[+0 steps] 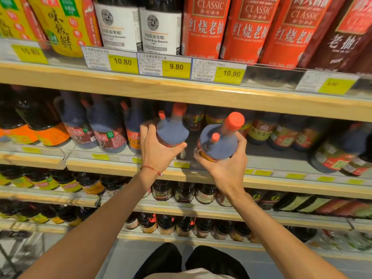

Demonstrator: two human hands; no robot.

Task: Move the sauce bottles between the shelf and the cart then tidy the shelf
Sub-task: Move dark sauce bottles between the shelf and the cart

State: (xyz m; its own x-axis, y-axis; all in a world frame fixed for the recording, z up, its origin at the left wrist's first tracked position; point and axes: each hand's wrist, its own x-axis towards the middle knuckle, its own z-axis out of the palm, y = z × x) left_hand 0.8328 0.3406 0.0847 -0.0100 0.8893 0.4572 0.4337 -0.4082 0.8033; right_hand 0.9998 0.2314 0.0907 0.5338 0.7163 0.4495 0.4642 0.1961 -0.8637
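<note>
— Red caps, dark bottles: where are they?
— One in each hand at the middle shelf (pixel 181 174). My left hand (pixel 159 152) has its fingers wrapped round one bottle (pixel 172 130); my right hand (pixel 227 168) has its fingers clamped under another bottle (pixel 219 141), tilted toward me.
</note>
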